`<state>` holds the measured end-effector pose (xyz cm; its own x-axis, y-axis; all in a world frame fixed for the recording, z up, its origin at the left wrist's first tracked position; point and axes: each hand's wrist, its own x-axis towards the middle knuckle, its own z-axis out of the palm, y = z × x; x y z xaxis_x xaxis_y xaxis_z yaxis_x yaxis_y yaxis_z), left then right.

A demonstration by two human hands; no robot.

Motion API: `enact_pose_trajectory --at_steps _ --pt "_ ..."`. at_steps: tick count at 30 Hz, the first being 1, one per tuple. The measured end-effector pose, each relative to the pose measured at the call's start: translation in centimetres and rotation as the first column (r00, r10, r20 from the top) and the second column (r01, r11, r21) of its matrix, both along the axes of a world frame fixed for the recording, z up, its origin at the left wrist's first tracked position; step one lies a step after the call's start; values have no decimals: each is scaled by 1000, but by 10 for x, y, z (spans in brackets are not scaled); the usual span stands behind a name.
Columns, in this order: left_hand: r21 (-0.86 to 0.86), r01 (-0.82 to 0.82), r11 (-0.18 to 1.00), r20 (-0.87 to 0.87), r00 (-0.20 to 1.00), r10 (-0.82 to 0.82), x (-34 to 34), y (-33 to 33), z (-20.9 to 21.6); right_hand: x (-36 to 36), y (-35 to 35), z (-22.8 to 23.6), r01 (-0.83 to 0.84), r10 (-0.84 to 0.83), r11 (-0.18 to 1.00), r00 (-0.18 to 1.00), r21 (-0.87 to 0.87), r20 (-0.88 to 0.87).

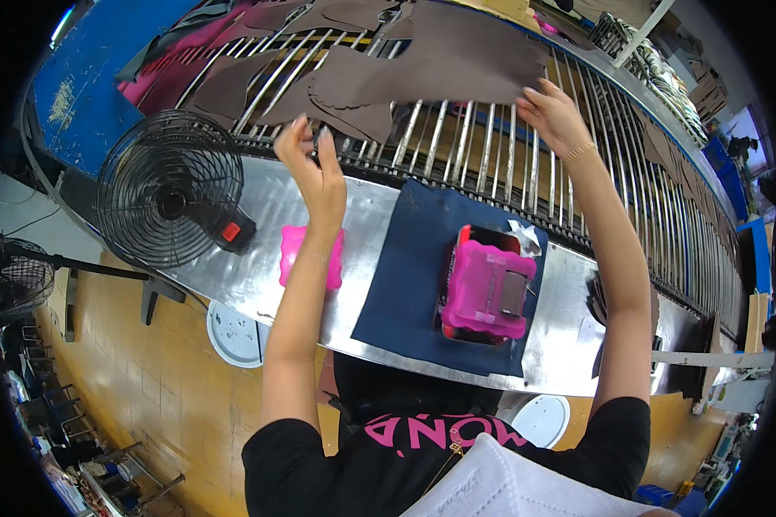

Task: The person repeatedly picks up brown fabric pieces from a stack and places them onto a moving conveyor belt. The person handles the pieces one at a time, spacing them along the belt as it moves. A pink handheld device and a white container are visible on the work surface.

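Hands: both reach forward past the far edge of the bench onto the roller rack.
Left hand [317, 164]: fingers loosely spread, fingertips on the near edge of the brown leather pieces [353, 82] lying on the rack; not closed around anything that I can see.
Right hand [550, 114]: fingers extended and slightly splayed, pressing on the right end of the large brown sheet [466, 60]; can't tell whether it pinches the edge or just rests flat.
Leather: several brown cut pieces overlap across the rack, left to centre; magenta pieces [177, 65] sit under them toward the rack's far left.
Rack [491, 159]: parallel metal rods, curving away along the far side of the bench, more dark pieces further along to the right.
Bench [250, 215]: shiny metal top.
Mat [405, 276]: dark blue sheet, centre of the bench, reaching from far edge to near edge.
Pink block [485, 289]: magenta and red tool with a grey plate, sits on the mat, right of centre.
Pink pad [295, 254]: small, on bare metal left of the mat, partly hidden by the left forearm.
Fan [171, 200]: black wire-caged, at the left end of the bench, red switch on its base.
Floor: two white round lids [233, 334] below the near edge.
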<state>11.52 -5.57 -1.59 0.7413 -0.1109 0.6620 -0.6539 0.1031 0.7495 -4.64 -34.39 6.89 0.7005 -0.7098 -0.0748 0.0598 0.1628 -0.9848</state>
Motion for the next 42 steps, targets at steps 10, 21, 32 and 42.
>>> enact_pose_trajectory --at_steps 10,21,32,42 --pt "283 -14 959 -32 999 24 23 19 -60 247 42 -55 -27 29 992 999 126 -13" --pt "346 70 936 -125 992 -28 20 20 -57 337 57 -142 17 33 941 989 338 -142" --pt "321 48 946 -76 997 -25 20 18 -56 254 52 -27 -362 313 914 917 -182 -248" --pt "257 156 954 -157 981 -118 17 23 -48 -165 53 2 -210 -428 449 803 -869 -415"
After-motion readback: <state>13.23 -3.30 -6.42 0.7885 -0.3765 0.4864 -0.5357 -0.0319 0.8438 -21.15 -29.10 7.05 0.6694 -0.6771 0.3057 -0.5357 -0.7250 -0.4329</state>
